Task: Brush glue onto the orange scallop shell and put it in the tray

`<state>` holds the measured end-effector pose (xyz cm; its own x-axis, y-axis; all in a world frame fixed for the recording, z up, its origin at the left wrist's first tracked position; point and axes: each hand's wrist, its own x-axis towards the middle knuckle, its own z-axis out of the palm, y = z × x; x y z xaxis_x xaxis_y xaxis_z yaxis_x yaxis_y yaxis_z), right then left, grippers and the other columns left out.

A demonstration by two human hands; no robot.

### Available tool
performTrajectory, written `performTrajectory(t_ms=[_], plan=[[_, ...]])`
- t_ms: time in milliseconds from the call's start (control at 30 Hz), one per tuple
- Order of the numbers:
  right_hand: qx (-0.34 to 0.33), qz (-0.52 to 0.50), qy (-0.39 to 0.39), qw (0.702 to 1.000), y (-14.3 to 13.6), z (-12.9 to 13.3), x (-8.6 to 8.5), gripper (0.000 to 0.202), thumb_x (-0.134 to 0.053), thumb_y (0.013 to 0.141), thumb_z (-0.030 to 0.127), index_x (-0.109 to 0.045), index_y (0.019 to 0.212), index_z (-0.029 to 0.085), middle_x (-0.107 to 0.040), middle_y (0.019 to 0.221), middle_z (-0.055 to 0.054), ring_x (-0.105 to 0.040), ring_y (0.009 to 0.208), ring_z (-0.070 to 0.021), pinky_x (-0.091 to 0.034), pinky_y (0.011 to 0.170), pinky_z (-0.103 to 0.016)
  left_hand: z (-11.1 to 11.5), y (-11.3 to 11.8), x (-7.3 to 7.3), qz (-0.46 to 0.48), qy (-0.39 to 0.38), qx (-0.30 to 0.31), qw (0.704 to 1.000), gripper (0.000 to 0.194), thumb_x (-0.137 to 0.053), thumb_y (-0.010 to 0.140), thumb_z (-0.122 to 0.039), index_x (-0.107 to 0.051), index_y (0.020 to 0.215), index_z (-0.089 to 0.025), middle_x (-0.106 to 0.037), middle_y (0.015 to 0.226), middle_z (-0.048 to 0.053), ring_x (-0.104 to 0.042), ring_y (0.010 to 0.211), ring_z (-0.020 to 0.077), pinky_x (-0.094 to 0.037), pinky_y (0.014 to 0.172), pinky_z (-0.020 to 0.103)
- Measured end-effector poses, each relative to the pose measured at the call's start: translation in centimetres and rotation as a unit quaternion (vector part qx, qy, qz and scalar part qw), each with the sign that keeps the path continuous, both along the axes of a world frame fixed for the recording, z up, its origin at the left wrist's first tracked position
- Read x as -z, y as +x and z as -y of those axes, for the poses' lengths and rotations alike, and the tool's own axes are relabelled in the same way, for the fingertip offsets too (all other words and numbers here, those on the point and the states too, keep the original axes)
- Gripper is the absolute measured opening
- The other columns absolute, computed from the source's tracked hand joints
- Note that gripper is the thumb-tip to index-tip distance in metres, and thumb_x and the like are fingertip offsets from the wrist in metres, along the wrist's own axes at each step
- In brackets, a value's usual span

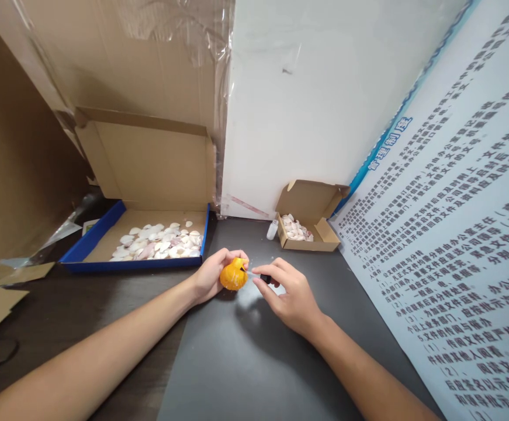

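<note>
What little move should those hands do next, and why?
Maybe gently guide the tip of the black-ended stick along the side of the orange thing. The right hand pinches the stick with its tip pointing there, and the left hand holds the orange thing. I can't tell whether the tip touches it, so going slowly seems wise.

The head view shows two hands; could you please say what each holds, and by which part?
The left hand holds an orange rounded object by its left and far sides; the right hand pinches a small tool by its black end.
</note>
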<state>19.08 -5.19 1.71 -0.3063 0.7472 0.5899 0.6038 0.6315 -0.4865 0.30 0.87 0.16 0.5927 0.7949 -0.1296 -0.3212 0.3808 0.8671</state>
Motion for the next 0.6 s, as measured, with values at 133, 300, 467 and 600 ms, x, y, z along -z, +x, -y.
performTrajectory(t_ms=[133, 300, 467, 600], plan=[[0.014, 0.041, -0.012, 0.999, 0.04, 0.29, -0.53, 0.017, -0.054, 0.090, 0.020, -0.067, 0.080, 0.019, -0.054, 0.065, -0.001, -0.050, 0.062, -0.0147, -0.040, 0.060, -0.027, 0.15, 0.06, -0.23, -0.001, 0.000, -0.009, 1.000, 0.019, -0.042, 0.079, -0.023, -0.057, 0.073, -0.013, -0.053, 0.071, 0.003, -0.046, 0.057, 0.0122, -0.040, 0.054, 0.021], [0.025, 0.023, -0.019, 0.999, 0.15, 0.25, -0.82, 0.018, -0.052, 0.090, 0.021, -0.064, 0.077, 0.019, -0.055, 0.065, -0.001, -0.050, 0.061, -0.0139, -0.040, 0.059, -0.027, 0.10, -0.01, -0.21, -0.003, 0.006, -0.005, 1.000, 0.021, -0.041, 0.080, -0.024, -0.057, 0.072, -0.013, -0.052, 0.070, 0.003, -0.046, 0.057, 0.0125, -0.039, 0.054, 0.022], [0.020, -0.023, -0.015, 0.999, 0.09, 0.09, -0.43, 0.010, -0.057, 0.090, 0.025, -0.064, 0.094, 0.019, -0.060, 0.075, -0.002, -0.053, 0.061, -0.0128, -0.045, 0.060, -0.025, 0.07, -0.15, -0.29, -0.011, 0.009, 0.012, 1.000, 0.023, -0.040, 0.080, -0.027, -0.056, 0.071, -0.013, -0.049, 0.066, 0.003, -0.043, 0.055, 0.0120, -0.036, 0.052, 0.022], [0.031, -0.043, -0.010, 0.999, -0.10, 0.04, 0.03, 0.010, -0.062, 0.088, 0.028, -0.059, 0.090, 0.018, -0.060, 0.073, 0.000, -0.052, 0.058, -0.0115, -0.046, 0.057, -0.023, 0.15, -0.12, -0.37, -0.018, 0.007, 0.015, 1.000, 0.022, -0.039, 0.079, -0.029, -0.054, 0.071, -0.014, -0.046, 0.062, 0.002, -0.040, 0.052, 0.0119, -0.034, 0.049, 0.022]])
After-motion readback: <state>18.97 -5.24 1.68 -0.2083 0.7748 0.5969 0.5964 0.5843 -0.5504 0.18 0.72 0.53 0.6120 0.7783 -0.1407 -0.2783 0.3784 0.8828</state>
